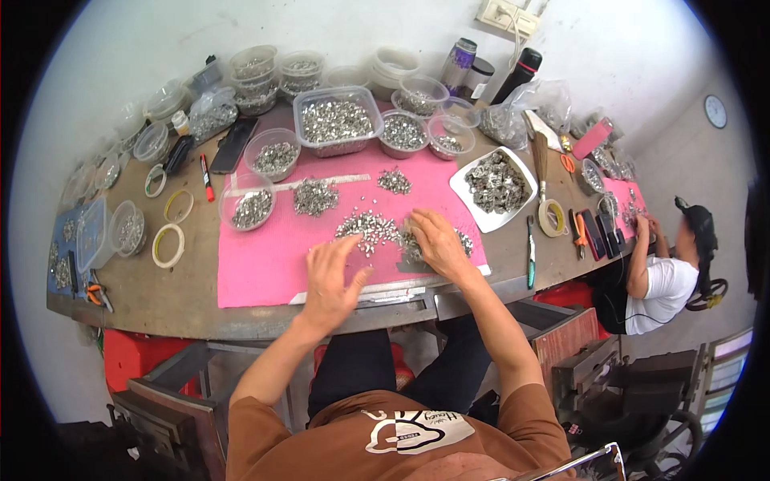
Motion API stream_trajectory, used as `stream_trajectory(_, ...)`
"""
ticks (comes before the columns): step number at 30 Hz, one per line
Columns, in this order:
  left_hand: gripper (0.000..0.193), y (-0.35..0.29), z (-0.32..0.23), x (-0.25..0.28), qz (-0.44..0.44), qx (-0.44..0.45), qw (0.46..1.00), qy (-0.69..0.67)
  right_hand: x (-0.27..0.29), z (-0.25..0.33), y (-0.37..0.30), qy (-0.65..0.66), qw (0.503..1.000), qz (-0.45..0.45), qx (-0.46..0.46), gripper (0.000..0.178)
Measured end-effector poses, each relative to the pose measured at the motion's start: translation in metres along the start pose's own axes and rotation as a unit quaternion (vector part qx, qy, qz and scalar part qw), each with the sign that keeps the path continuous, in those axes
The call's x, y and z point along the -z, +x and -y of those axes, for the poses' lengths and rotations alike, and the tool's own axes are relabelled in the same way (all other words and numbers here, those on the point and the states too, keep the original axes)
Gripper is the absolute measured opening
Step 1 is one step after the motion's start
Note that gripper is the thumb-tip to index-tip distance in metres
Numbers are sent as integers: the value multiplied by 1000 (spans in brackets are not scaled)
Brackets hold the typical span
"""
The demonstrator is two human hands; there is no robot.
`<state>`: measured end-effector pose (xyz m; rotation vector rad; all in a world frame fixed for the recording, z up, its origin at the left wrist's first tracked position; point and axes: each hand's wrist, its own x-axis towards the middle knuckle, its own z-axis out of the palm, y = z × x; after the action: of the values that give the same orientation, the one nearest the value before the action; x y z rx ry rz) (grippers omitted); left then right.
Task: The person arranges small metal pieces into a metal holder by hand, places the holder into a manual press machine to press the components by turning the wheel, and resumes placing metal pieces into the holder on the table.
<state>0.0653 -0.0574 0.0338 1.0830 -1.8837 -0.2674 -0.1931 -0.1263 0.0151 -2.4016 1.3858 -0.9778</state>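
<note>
Small shiny metal pieces (370, 230) lie loose in a heap on a pink mat (261, 276) in front of me. My left hand (330, 280) hovers at the heap's near left side, thumb and fingers apart, with nothing visible in it. My right hand (437, 244) rests over the heap's right side. Its fingers are bent down among the pieces, slightly apart, and partly cover them. Farther back on the mat are two smaller piles, a left pile (315, 197) and a right pile (394, 181).
Behind the piles stands a square plastic tub (378, 128) of metal pieces, among several round tubs. A white dish (461, 188) of darker pieces is at right, beside a toothbrush (531, 252) and tape roll (553, 218). A co-worker (658, 280) sits far right.
</note>
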Motion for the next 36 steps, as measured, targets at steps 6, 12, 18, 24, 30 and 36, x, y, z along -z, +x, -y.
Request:
stream_trajectory(6,54,53,40,-1,-24,-44,999,-10,-29,-31,48,6,992,21,-126,67)
stream_trajectory(12,53,59,54,-5,-17,-62,994,-83,-59,-41,79,-35,991,16,-127,79)
stream_trajectory(18,45,43,62,-5,-35,10,990,-139,-65,-31,90,49,994,4,-99,70)
stream_trajectory(24,38,49,70,-6,-58,32,988,-142,-72,-28,97,-51,994,54,-74,77)
stream_trajectory(30,34,49,73,-6,-59,28,992,-110,-66,-27,100,-17,999,-3,-32,60)
stream_trajectory(36,28,48,72,-5,-67,25,992,-100,-80,-31,103,-58,998,-4,25,41)
